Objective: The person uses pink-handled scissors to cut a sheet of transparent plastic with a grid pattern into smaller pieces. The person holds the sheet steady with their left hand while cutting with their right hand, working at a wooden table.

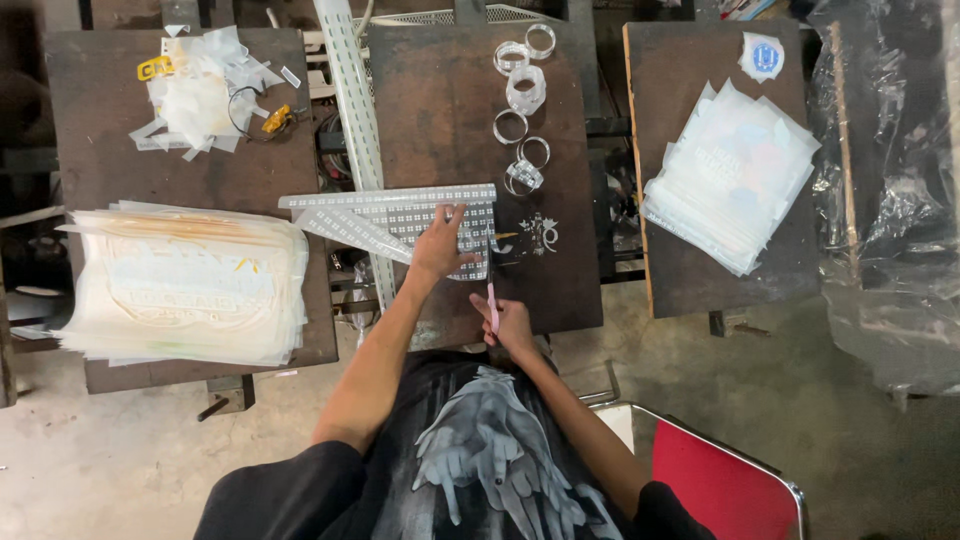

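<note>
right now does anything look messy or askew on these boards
Yes: a loose heap of cut film scraps litters the far left board, and one long printed strip hangs tilted over the gap between boards, not lying flat.

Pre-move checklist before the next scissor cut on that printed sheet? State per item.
1. Left hand pins the printed sheet flat on the middle board: ok.
2. Right hand grips the pink-handled scissors, blades pointing away from the body at the sheet's right edge: ok.
3. Left fingers clear of the blade line: cannot tell, the fingertips lie close to the blades.
4. Blades open or closed: cannot tell, too small.
5. Cut rolled strips sit farther up the board, apart from the sheet: ok.
6. Sheet's left end overhangs the gap between boards, unsupported: not ok.
</note>
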